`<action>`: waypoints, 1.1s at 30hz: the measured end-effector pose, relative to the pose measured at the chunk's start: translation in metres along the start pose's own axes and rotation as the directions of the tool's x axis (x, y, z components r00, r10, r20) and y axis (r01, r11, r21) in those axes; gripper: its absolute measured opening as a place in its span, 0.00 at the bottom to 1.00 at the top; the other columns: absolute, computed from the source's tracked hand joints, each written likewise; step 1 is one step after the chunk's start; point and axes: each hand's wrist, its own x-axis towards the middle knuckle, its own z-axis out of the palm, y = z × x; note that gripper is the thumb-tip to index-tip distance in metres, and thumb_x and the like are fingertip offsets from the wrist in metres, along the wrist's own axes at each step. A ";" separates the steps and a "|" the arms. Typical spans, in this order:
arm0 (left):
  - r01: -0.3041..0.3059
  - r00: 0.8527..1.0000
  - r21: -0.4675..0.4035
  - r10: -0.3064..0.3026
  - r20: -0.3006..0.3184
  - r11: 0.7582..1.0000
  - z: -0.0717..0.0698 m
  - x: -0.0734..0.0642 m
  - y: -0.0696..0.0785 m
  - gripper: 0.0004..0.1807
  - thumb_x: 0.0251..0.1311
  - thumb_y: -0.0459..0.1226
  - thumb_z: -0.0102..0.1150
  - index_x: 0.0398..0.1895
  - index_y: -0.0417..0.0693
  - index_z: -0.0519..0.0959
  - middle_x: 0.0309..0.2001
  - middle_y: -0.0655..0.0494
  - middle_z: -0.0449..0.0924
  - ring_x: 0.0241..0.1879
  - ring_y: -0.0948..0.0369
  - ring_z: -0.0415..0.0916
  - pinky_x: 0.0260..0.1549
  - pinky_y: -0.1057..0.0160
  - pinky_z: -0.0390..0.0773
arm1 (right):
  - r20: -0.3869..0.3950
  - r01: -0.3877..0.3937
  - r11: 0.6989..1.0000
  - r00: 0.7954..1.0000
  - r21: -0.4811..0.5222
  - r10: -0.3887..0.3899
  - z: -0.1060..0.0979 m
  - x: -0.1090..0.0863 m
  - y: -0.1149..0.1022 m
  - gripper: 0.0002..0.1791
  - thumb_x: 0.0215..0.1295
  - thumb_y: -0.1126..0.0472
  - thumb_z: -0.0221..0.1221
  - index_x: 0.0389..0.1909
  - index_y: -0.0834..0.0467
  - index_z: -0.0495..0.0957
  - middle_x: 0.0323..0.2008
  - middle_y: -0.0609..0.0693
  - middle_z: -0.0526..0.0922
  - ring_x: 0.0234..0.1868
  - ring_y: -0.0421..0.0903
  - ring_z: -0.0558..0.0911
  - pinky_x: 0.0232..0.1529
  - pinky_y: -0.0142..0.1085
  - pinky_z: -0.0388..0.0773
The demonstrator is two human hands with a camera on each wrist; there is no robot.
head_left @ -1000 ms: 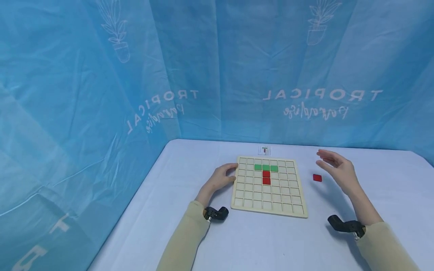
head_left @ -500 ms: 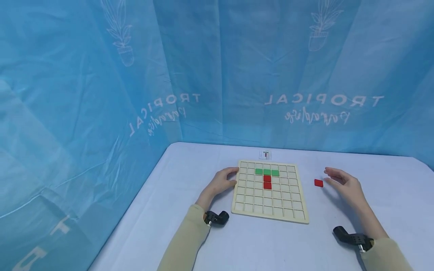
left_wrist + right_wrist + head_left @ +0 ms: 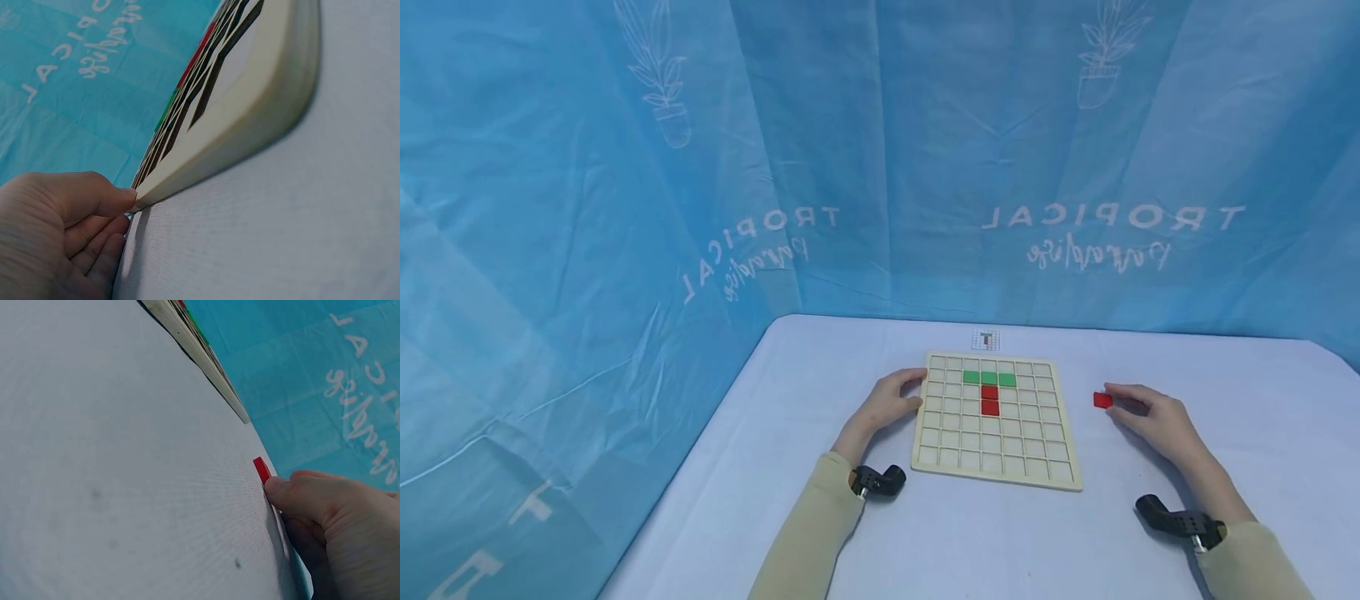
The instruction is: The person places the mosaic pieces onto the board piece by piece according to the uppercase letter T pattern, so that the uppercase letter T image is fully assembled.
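Note:
My right hand [image 3: 1161, 423] pinches a small red square tile [image 3: 1102, 400] by its right side, to the right of the board. In the right wrist view the red tile [image 3: 262, 469] sticks out past the thumb tip, close over the white cloth. My left hand [image 3: 887, 404] touches the left edge of the wooden grid board [image 3: 1000, 475], thumb and fingers spread apart along it. In the left wrist view the thumb tip meets the board's rim [image 3: 250, 119]. On the board, three green tiles [image 3: 989, 378] form a row, with two red tiles [image 3: 990, 400] in a column below the middle one.
A small printed card [image 3: 986, 340] with a grid and a T pattern lies behind the board. White cloth [image 3: 970, 542] covers the table. Blue curtains [image 3: 925, 167] with white lettering hang behind and to the left. Each wrist wears a black camera mount [image 3: 1180, 522].
The right hand has come down and leftward onto the loose red tile, and its thumb and fingers have closed on it. The left hand stays at the board's edge.

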 end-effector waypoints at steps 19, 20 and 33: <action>0.012 1.000 -0.015 -0.012 -0.005 1.000 0.000 -0.001 0.002 0.28 0.59 0.31 0.56 0.65 0.46 0.68 0.65 0.51 0.67 0.66 0.56 0.60 0.65 0.57 0.60 | -0.151 -0.064 0.989 0.985 0.134 0.084 -0.035 0.008 -0.053 0.29 0.65 0.49 0.57 0.61 0.63 0.71 0.55 0.64 0.75 0.56 0.62 0.71 0.47 0.35 0.80; 0.012 1.000 -0.014 -0.012 -0.006 1.000 0.000 -0.001 0.002 0.28 0.59 0.31 0.57 0.65 0.46 0.68 0.65 0.51 0.67 0.66 0.55 0.60 0.65 0.57 0.59 | -0.158 -0.055 0.988 0.984 0.141 0.078 -0.037 0.009 -0.058 0.29 0.65 0.48 0.58 0.61 0.62 0.71 0.54 0.63 0.75 0.56 0.61 0.72 0.44 0.28 0.79; 0.002 1.000 -0.011 -0.002 -0.003 1.000 0.001 0.002 0.001 0.28 0.59 0.30 0.57 0.65 0.44 0.68 0.64 0.51 0.67 0.65 0.56 0.61 0.65 0.59 0.61 | -0.068 0.040 0.932 0.998 0.361 -0.017 0.003 0.036 -0.094 0.26 0.63 0.48 0.60 0.60 0.54 0.74 0.55 0.54 0.77 0.56 0.50 0.75 0.54 0.43 0.76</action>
